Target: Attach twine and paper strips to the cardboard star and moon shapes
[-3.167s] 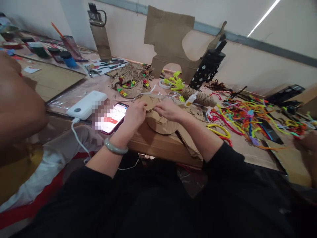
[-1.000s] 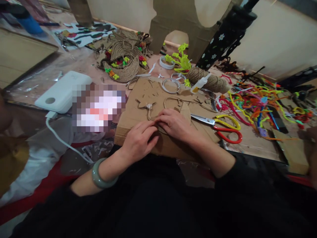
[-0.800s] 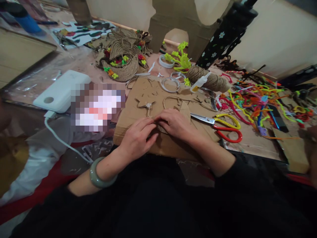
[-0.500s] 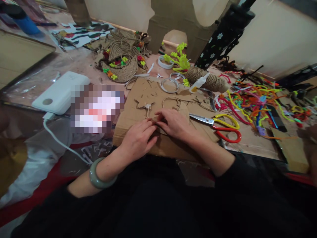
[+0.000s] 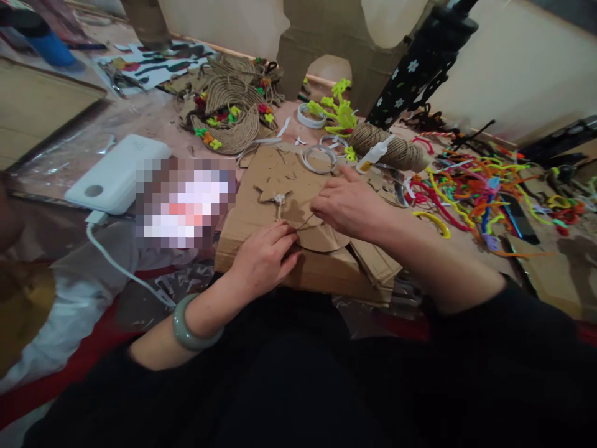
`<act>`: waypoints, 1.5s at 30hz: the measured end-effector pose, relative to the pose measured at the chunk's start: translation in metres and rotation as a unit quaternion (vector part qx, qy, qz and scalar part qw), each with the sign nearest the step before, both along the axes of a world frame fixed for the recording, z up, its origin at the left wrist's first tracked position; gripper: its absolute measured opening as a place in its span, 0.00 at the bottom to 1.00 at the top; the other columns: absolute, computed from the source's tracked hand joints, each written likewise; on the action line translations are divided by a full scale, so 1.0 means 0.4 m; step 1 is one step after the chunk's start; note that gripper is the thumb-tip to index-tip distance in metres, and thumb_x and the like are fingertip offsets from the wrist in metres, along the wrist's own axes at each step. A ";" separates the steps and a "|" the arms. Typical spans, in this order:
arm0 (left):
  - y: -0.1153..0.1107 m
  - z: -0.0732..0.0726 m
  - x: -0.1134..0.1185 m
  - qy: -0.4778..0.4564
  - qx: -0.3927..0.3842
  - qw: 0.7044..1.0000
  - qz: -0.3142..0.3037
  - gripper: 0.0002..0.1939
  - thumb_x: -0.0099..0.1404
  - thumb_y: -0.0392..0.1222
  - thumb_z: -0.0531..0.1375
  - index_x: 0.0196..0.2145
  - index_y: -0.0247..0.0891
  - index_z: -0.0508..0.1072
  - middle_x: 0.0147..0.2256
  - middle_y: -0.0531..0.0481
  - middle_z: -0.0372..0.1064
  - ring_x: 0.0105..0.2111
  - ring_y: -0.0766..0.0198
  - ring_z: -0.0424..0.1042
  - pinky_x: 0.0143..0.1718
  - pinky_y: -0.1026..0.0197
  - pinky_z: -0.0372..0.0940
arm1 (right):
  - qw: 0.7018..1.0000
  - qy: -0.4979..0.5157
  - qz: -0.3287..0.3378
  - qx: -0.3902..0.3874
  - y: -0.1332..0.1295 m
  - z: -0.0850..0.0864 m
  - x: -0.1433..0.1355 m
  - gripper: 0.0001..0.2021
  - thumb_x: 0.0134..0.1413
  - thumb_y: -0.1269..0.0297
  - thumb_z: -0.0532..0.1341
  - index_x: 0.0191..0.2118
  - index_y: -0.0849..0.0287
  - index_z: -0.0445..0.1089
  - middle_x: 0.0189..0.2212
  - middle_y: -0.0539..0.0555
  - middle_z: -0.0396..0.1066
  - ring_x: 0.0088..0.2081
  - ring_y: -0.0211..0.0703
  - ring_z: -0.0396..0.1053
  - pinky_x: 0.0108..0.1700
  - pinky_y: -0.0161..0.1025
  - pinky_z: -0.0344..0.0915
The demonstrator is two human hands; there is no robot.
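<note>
Twine (image 5: 305,221) ran from our right hand (image 5: 347,204), fingertips pinching it, to our left hand (image 5: 262,258), fingers together, grip unclear, near the front edge of the cardboard (image 5: 243,219).

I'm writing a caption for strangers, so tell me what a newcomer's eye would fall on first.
Probably the tangle of bright, many-coloured strands spread across the right of the scene. Next, perhaps, the neon-yellow flowers towards the back, near the middle. Front and centre, a thin cord runs between the left hand and right hand, over cardboard.
</note>
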State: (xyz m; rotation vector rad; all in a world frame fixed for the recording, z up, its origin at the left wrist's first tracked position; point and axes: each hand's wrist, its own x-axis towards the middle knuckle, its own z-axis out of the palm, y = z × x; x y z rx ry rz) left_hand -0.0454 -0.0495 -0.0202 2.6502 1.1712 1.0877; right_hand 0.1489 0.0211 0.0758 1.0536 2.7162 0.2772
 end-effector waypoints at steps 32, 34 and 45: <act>0.007 -0.009 -0.009 -0.021 -0.024 0.999 -0.014 0.11 0.63 0.39 0.59 0.43 0.34 0.75 0.44 0.40 0.75 0.52 0.49 0.70 0.55 0.44 0.67 | 0.972 0.217 -0.082 -0.030 -0.220 -0.014 0.131 0.14 0.63 0.62 0.54 0.46 0.61 0.74 0.43 0.60 0.76 0.44 0.48 0.72 0.47 0.44 0.66; 0.006 -0.007 -0.008 -0.016 -0.018 1.000 -0.018 0.11 0.63 0.38 0.59 0.42 0.33 0.74 0.44 0.40 0.75 0.51 0.49 0.71 0.54 0.44 0.68 | 0.968 0.242 -0.069 -0.020 -0.196 -0.029 0.087 0.15 0.64 0.63 0.52 0.47 0.62 0.73 0.44 0.60 0.75 0.46 0.47 0.70 0.49 0.44 0.65; 0.007 -0.011 -0.009 -0.012 0.000 1.000 -0.014 0.10 0.64 0.39 0.58 0.42 0.33 0.74 0.44 0.40 0.75 0.49 0.50 0.73 0.51 0.46 0.71 | 0.990 0.116 -0.081 -0.027 -0.097 -0.092 0.005 0.14 0.64 0.67 0.51 0.43 0.61 0.75 0.37 0.58 0.73 0.40 0.43 0.65 0.44 0.41 0.57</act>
